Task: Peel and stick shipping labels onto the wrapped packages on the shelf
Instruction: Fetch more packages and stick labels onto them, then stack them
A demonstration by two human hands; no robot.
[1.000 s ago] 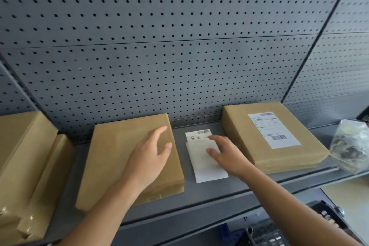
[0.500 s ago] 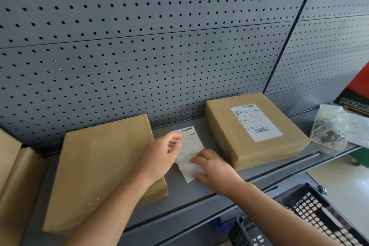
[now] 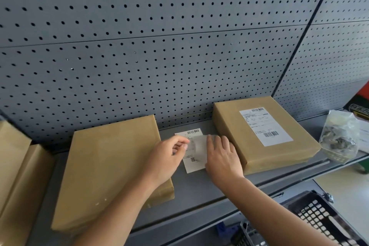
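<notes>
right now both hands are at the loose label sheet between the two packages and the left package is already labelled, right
No: the head view shows the right package labelled; the left package is bare. The left hand and right hand are at the loose label sheet between them.

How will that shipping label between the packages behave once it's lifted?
Probably floppy: one layer of the shipping label curls up by the right hand. Likely very light, so the left hand pinching its edge could drag it.

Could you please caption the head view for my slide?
Left hand and right hand peel a label on the shelf between a bare package and a labelled package.
</notes>
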